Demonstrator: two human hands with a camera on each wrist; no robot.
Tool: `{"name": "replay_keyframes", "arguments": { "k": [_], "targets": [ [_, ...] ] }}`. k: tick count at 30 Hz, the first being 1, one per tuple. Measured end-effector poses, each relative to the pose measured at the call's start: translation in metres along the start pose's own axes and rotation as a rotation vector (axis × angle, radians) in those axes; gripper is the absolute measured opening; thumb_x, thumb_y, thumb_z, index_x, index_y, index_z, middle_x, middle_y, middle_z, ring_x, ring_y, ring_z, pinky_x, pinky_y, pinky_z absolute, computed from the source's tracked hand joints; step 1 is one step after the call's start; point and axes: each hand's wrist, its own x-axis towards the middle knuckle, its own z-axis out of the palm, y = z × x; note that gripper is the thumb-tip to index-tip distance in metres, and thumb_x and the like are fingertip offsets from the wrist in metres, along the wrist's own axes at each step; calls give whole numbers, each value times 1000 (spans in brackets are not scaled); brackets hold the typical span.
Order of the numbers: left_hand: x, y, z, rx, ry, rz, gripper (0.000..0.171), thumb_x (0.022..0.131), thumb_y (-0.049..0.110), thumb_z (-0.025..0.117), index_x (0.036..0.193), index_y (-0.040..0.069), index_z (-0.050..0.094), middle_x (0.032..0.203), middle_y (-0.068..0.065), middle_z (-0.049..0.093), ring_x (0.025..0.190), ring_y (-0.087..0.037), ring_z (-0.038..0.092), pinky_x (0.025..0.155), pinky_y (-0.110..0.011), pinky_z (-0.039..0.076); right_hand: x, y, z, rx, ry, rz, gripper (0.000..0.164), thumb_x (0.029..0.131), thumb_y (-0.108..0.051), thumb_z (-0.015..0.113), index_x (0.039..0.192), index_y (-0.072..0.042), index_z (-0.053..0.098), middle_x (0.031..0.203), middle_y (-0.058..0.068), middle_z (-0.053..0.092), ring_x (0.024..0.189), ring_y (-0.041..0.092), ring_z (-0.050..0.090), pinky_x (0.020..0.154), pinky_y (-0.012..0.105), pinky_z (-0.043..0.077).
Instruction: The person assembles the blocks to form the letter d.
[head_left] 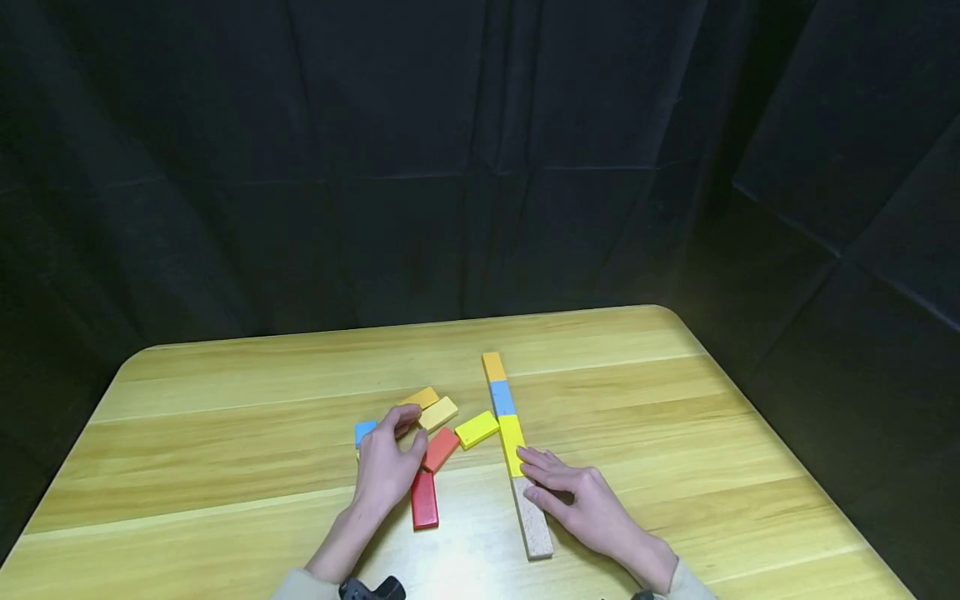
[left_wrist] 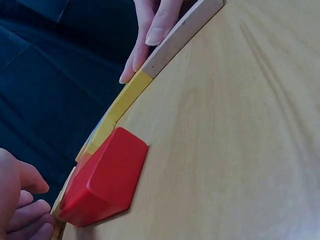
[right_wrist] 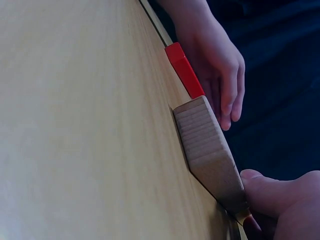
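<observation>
A straight row of blocks runs away from me: a greyish wooden block (head_left: pixel 532 521), a yellow one (head_left: pixel 512 442), a blue one (head_left: pixel 502 398) and an orange one (head_left: pixel 492 367). My right hand (head_left: pixel 581 496) lies along the row's right side, fingertips at the yellow block and thumb by the wooden block (right_wrist: pixel 207 142). To the left, my left hand (head_left: pixel 386 462) reaches over a loose group, its thumb apart from its fingers. Near it lie a red block (head_left: pixel 424 500), an orange-red block (head_left: pixel 441 450) and a cream block (head_left: pixel 438 413), partly covered by the hand.
Another yellow block (head_left: pixel 477 429) lies slanted against the row. An orange block (head_left: pixel 420 397) and a blue block (head_left: pixel 364 431) show beyond and left of my left hand. The wooden table (head_left: pixel 675 417) ends at a black curtain (head_left: pixel 420 250).
</observation>
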Motion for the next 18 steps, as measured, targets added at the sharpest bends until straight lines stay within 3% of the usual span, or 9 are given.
{"name": "replay_keyframes", "arguments": {
  "k": [18],
  "targets": [
    [21, 1, 10, 93, -40, -8, 37, 85, 5, 73, 120, 2, 66, 117, -11, 72, 110, -31, 67, 96, -45, 54, 1, 0, 0, -10, 6, -17, 37, 95, -27, 68, 124, -4, 69, 140, -1, 60, 129, 30, 55, 105, 51, 44]
  ]
}}
